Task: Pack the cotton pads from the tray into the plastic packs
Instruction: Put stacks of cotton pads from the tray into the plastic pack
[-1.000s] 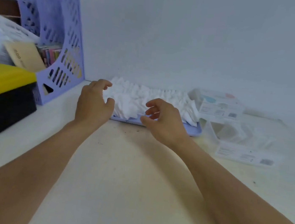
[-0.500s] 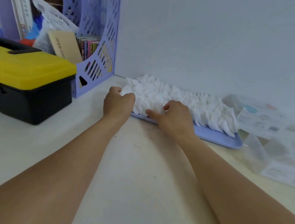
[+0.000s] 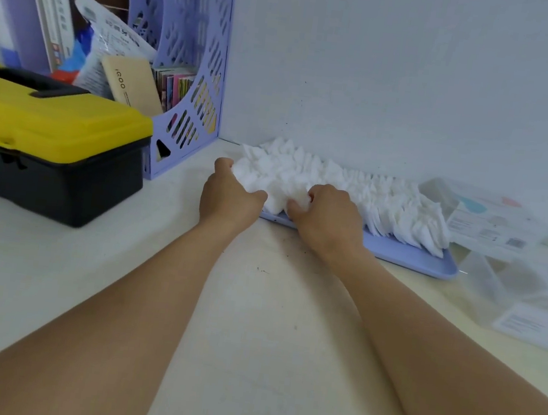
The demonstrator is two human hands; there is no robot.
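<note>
A long heap of white cotton pads (image 3: 344, 188) lies on a lilac tray (image 3: 408, 255) against the back wall. My left hand (image 3: 229, 195) grips the left end of the heap, fingers curled into the pads. My right hand (image 3: 326, 217) grips a bunch of pads just right of it, with its fingertips buried in the cotton. Clear plastic packs (image 3: 495, 220) with printed labels lie to the right of the tray, one (image 3: 526, 304) nearer the front.
A yellow and black toolbox (image 3: 49, 142) stands on the left of the white table. Behind it a lilac file rack (image 3: 193, 69) holds papers, a bag and booklets. The wall runs close behind the tray.
Both hands reached forward from open above the tray and closed into the left part of the cotton heap. The view swung left, bringing the toolbox into sight.
</note>
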